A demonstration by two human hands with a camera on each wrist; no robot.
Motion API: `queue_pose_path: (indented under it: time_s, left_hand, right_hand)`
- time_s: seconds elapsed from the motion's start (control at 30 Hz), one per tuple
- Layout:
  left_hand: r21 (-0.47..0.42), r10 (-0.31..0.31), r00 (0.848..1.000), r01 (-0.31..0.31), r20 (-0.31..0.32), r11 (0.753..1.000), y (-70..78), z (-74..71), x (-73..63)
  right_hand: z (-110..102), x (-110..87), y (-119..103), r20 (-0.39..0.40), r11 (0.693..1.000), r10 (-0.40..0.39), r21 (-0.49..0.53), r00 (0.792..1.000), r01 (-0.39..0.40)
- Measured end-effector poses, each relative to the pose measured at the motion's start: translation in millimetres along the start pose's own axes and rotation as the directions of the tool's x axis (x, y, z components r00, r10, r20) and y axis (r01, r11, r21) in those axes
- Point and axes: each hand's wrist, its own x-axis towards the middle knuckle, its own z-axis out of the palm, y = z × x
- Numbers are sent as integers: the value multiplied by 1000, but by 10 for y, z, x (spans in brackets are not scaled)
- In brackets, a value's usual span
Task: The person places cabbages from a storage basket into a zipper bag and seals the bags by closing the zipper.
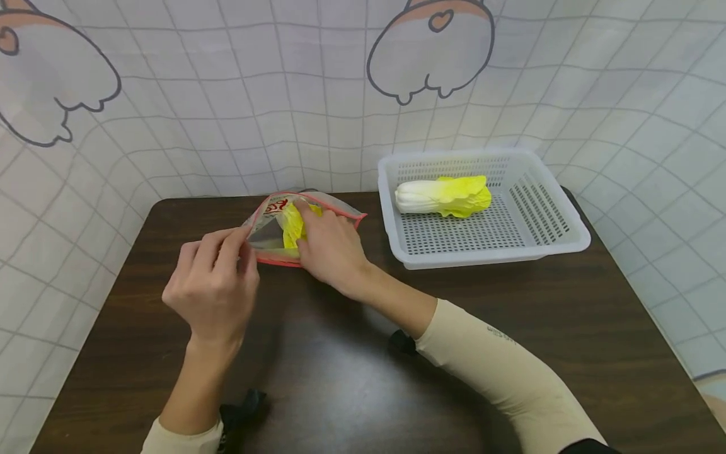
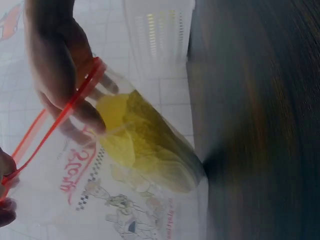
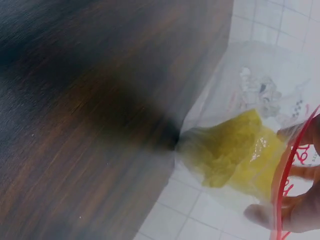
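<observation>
My left hand (image 1: 212, 277) pinches the red rim of a clear zip bag (image 2: 75, 175) printed with red lettering and small figures. The bag stands with its mouth spread at the back left of the dark table. Inside it is a napa cabbage (image 2: 145, 140), yellow leaves up and pale base down, leaning. My right hand (image 1: 331, 246) reaches through the mouth. Its fingers (image 3: 287, 132) spread about the leafy top, with the thumb on the other side, apart from the leaves in the right wrist view.
Right of the bag, a white perforated basket (image 1: 471, 255) holds another napa cabbage (image 1: 442, 197) lying on its side. Behind the table (image 1: 340, 378) hangs a white grid-patterned curtain (image 1: 255, 126) with cartoon drawings.
</observation>
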Motion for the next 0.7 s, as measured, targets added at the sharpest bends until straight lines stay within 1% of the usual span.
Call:
queue_pose_path:
  time_s: [0.1, 0.2, 0.4, 0.57, 0.7]
  left_hand:
    - [16, 2, 998, -1, -57, 1000, -9, 34, 11]
    - [20, 7, 997, -5, -75, 1000, -21, 54, 25]
    - [0, 15, 998, -15, -62, 1000, -43, 59, 44]
    - [-30, 16, 998, -18, -58, 999, -45, 57, 53]
    - [-39, 23, 998, -25, -54, 999, -45, 53, 56]
  right_hand:
    - [-8, -33, -5, 5, 997, -65, -39, 998, 65]
    - [-11, -67, 3, 26, 994, -101, -39, 995, 102]
    - [-51, -135, 10, 64, 993, -117, -11, 991, 118]
    - [-125, -244, 10, 91, 990, -133, 63, 987, 127]
    - [-206, -349, 46, 59, 978, -179, 115, 982, 172]
